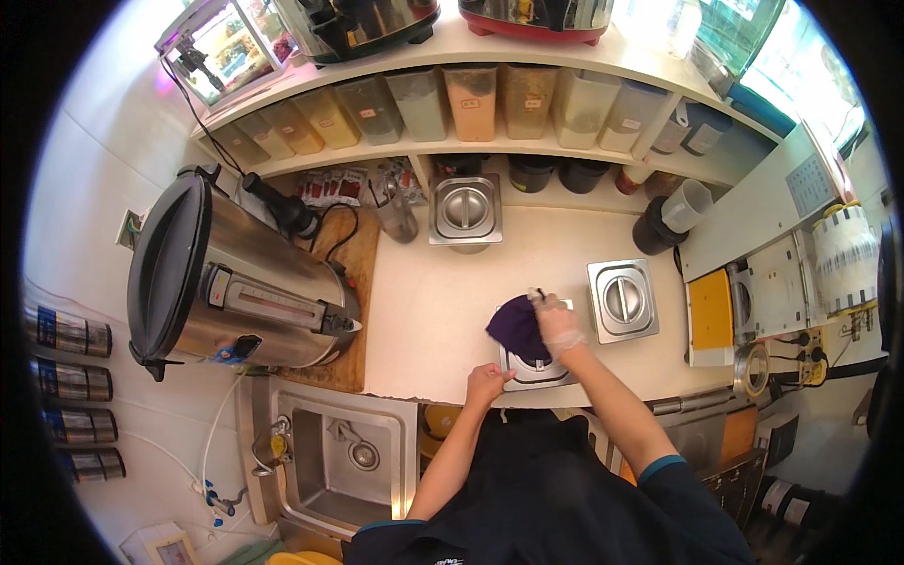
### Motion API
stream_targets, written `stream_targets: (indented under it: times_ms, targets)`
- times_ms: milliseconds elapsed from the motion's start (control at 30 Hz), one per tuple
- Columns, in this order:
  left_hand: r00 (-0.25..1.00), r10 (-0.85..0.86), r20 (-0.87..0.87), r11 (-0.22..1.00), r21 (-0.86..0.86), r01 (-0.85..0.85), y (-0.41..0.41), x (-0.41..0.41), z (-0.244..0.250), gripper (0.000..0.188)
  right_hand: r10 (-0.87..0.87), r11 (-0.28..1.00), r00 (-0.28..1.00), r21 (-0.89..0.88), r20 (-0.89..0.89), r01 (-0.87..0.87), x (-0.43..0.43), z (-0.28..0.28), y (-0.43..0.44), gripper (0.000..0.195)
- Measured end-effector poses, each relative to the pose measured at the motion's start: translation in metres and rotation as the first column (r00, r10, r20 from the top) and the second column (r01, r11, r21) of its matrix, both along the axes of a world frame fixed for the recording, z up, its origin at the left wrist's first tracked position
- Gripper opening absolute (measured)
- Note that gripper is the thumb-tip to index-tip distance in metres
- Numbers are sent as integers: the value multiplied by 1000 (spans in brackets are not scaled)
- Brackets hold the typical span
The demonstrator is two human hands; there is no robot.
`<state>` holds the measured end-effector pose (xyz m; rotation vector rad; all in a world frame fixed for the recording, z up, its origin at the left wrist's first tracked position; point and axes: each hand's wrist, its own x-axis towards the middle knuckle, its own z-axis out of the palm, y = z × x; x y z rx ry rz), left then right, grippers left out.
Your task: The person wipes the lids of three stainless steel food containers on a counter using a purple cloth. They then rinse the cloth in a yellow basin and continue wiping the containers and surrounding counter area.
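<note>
My right hand (556, 325), in a clear plastic glove, grips a dark purple cloth (517, 329). The cloth lies over the far part of a lidded stainless steel pan (540, 381) near the counter's front edge and covers much of its lid. Bare, with fingers curled, my left hand (487, 385) holds the pan's near left corner, its thumb resting on the rim. A second lidded steel pan (623, 300) sits to the right of my right hand. Farther back stands a third lidded steel pan (465, 210).
On the left, a large steel urn (261, 282) stands on a wooden board (364, 296). A steel sink (346, 452) lies front left. Behind the counter (424, 304), a shelf holds several plastic bins (472, 102). A black container (657, 229) and a sealing machine (770, 282) are at right.
</note>
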<state>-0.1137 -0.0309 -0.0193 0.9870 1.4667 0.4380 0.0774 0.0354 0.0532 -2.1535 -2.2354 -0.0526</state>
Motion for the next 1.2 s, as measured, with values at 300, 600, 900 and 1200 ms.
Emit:
stream_targets:
  times_ms: [300,600,900,1200]
  targets:
    - [999,6,39,998,-69,-3,4,2,21,40,-74,997,949,-10,-307,75,106,24,-25,23]
    - [944,-157,-288,943,240,230,8,4,25,38,-269,907,-309,-348,-912,239,30,76,-66,33]
    - [772,-335,-540,892,82,444,39,12,58,35,230,967,914,-27,-335,-253,-43,38,-23,52]
    - [789,-231,-569,926,120,358,28,24,56,37,81,981,976,188,-201,-43,-2,-6,-13,18]
